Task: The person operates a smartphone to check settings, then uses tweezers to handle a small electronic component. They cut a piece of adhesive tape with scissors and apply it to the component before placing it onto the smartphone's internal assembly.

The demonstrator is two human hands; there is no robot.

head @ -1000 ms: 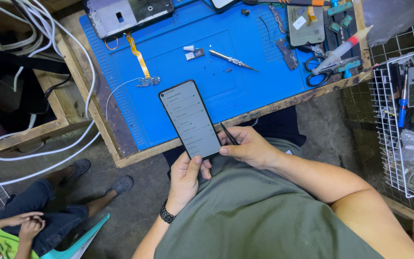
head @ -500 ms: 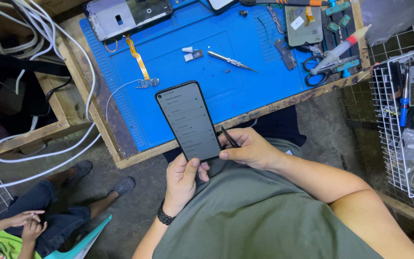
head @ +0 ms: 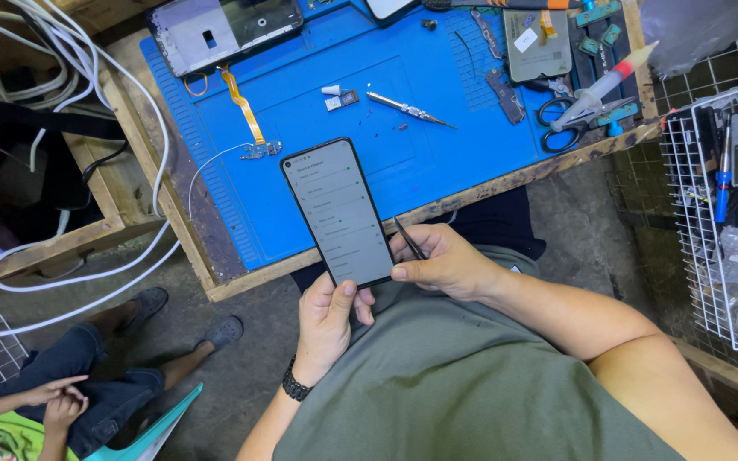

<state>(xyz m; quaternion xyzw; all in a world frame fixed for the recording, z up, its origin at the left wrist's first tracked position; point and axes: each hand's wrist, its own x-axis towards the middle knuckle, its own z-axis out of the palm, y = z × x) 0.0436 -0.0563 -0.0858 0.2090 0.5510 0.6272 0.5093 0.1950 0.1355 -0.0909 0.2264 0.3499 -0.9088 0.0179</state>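
Closest in: left hand (head: 328, 318) raised from the lap, wrist bent back and banded with a dark watch (head: 295, 383), fingers curled up behind the lower end of a smartphone (head: 338, 212), thumb laid across its bottom edge. Clamped on the phone, held upright and tilted slightly left, lit screen with a list facing up.

Just to the right: right hand (head: 442, 263), forearm running in from the lower right across the green shirt (head: 471, 384). Fingers drawn together, thumb pressed along the phone's lower right edge, thin dark tweezers (head: 409, 239) pinched against the palm side, tips pointing up and left beside the screen.

Behind the phone: blue work mat (head: 437, 137) on a wooden bench (head: 198, 256). On the mat, well apart from both hands: an orange flex cable (head: 245, 111), a metal tool (head: 407, 109), scissors (head: 561, 124).

Far right: white wire basket (head: 719, 213). Far left: white cables (head: 61, 128). Lower left: another person's hands (head: 57, 401), clasped.
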